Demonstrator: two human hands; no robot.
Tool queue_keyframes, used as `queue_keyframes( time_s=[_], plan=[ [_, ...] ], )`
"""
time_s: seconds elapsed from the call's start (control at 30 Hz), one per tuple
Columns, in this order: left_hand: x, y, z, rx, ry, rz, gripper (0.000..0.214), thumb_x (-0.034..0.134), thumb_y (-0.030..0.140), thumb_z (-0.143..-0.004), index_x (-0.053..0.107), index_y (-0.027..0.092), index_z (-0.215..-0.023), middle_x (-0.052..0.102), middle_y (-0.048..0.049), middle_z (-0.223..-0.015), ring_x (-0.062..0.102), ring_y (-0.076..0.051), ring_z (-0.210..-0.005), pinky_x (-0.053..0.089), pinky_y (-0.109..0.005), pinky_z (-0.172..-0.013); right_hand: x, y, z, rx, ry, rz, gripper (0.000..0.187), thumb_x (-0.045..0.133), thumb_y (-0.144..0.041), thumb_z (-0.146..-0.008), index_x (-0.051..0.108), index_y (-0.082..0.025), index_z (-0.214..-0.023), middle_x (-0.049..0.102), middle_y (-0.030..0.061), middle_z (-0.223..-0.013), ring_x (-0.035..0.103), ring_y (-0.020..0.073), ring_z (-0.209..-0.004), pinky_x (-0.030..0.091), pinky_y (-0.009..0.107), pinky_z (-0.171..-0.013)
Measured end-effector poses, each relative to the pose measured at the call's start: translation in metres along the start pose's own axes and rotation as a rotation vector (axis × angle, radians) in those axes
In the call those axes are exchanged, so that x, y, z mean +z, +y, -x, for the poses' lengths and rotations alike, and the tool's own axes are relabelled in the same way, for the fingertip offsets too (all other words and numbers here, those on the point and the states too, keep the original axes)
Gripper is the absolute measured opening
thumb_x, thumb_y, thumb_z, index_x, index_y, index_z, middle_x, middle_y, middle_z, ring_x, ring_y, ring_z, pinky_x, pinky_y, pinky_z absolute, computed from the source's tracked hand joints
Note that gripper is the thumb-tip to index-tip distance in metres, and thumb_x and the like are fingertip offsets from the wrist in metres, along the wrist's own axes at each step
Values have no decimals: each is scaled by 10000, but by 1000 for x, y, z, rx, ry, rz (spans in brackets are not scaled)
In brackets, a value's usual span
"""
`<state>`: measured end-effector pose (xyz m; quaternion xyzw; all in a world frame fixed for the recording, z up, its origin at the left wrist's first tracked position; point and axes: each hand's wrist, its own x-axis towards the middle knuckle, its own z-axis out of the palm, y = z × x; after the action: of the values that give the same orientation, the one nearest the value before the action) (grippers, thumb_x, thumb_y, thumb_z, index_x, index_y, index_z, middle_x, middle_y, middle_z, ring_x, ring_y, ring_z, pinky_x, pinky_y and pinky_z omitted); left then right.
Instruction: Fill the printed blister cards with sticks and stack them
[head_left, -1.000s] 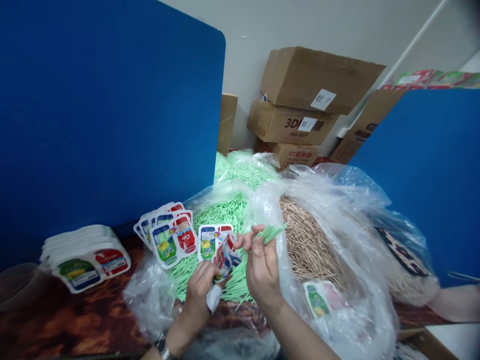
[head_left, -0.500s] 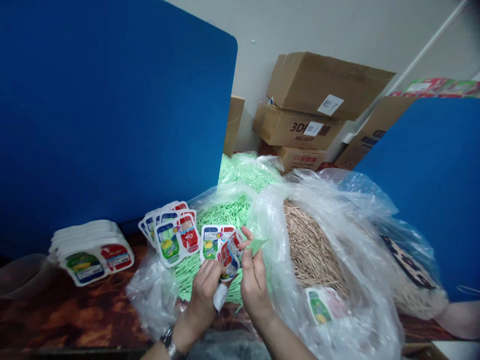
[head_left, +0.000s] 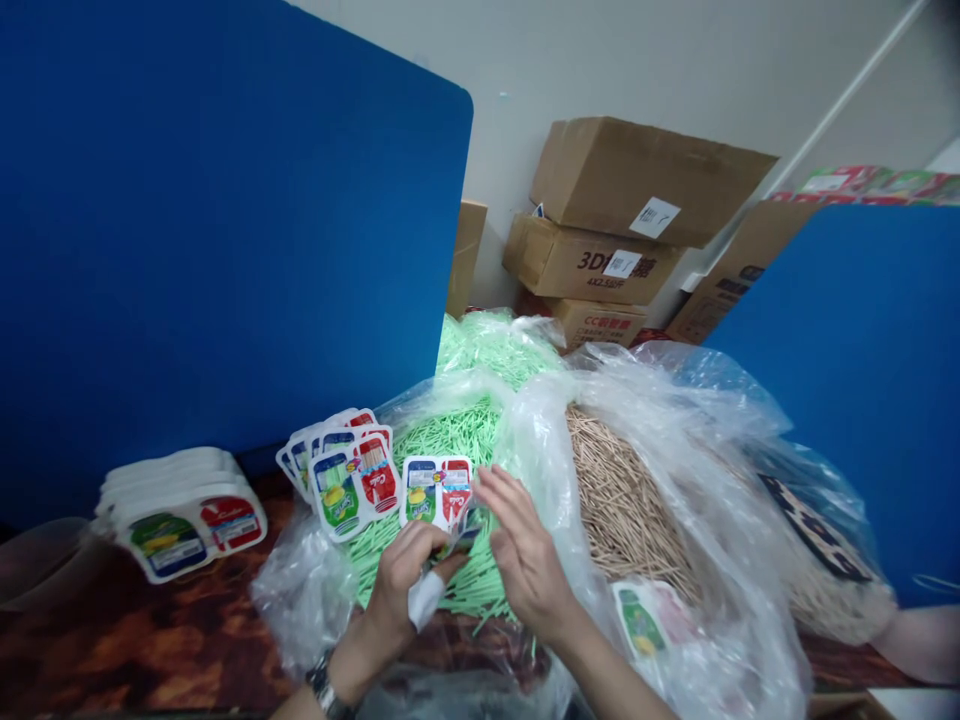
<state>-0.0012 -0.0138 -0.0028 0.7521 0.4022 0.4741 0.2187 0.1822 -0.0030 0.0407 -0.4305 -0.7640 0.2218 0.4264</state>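
Observation:
My left hand [head_left: 409,575] is closed on a printed packet [head_left: 466,528], which is tilted nearly edge-on and partly hidden by the fingers. Something white [head_left: 426,600] shows at the underside of that hand. My right hand [head_left: 525,555] is just right of the packet, fingers stretched out, with nothing visible in it. Behind them a packet with green and red bottle-shaped windows [head_left: 421,492] lies on a heap of green candy sticks [head_left: 454,430]. To its left are several overlapping packets [head_left: 352,480], the front one showing sticks in its windows.
A stack of packets [head_left: 180,520] stands on the brown patterned table [head_left: 150,640] at left. Brown sticks [head_left: 626,490] fill an open plastic bag [head_left: 712,480] at right, with another packet [head_left: 641,620] on it. Blue panels [head_left: 225,220] flank the area; cardboard boxes [head_left: 637,180] are stacked behind.
My right hand has opened and shifted slightly right and down; the green sticks it held are no longer visible in it. My left hand has tipped its packet, which now shows less of its front.

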Motion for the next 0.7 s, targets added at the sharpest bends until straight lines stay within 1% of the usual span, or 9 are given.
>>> queue_keyframes(
  time_s=[0.07,0.13,0.23,0.33,0.5,0.57,0.6,0.67,0.7],
  plan=[
    [-3,-2,1,-46,-22,64,66,574,206,-890,578,182,-829,604,-30,-766,575,-164,-713,456,-277,-653,-2,14,-2,122,95,-135,484,376,-416,-964,333,-304,-1434,360,52,-1489,301,241,-1376,247,484,-1122],
    [-4,-5,3,-105,-34,112,111,574,236,-888,596,179,-795,606,-28,-754,572,-162,-700,453,-277,-648,0,28,-3,271,113,-331,553,433,-461,-939,294,-284,-1444,424,83,-1440,408,231,-1309,336,445,-1072],
    [-1,-8,7,-262,-31,206,113,587,273,-867,631,178,-908,644,-35,-799,593,-169,-700,472,-285,-649,10,38,-2,411,77,-593,409,534,-477,-888,537,-219,-1206,649,74,-1086,615,202,-982,492,347,-857],
    [2,-11,7,-437,93,346,169,569,318,-863,629,170,-919,673,-46,-813,613,-161,-656,499,-271,-600,20,34,2,425,181,-632,271,576,-453,-868,572,-185,-909,612,7,-769,579,147,-702,487,263,-649],
    [0,-16,1,-408,329,455,212,654,324,-781,594,167,-652,674,-73,-817,647,-188,-763,530,-285,-667,24,24,8,423,245,-567,233,562,-433,-881,518,-204,-892,564,-20,-741,540,132,-681,452,233,-608],
    [0,-17,-1,-437,369,510,187,724,300,-706,625,171,-800,688,-92,-918,655,-200,-809,539,-280,-643,24,23,9,420,247,-568,233,548,-438,-888,504,-210,-892,560,-23,-743,541,133,-682,453,237,-617],
    [0,-16,-1,-463,357,541,329,767,275,-650,623,177,-930,688,-103,-991,660,-207,-831,544,-277,-629,25,22,9,417,221,-571,238,547,-444,-886,501,-210,-883,557,-24,-736,540,133,-670,451,238,-611],
    [-2,-14,-1,-526,246,610,607,811,233,-581,571,181,-1136,692,-116,-1062,676,-222,-845,557,-293,-646,29,19,9,412,167,-577,252,548,-455,-881,500,-208,-861,552,-25,-722,538,133,-652,448,240,-598],
    [-3,-14,-1,-556,158,641,609,809,241,-593,576,168,-1151,710,-114,-1036,686,-229,-836,564,-313,-677,32,18,8,409,157,-577,257,550,-458,-878,500,-207,-855,549,-26,-717,537,133,-646,446,239,-591]
  ],
)
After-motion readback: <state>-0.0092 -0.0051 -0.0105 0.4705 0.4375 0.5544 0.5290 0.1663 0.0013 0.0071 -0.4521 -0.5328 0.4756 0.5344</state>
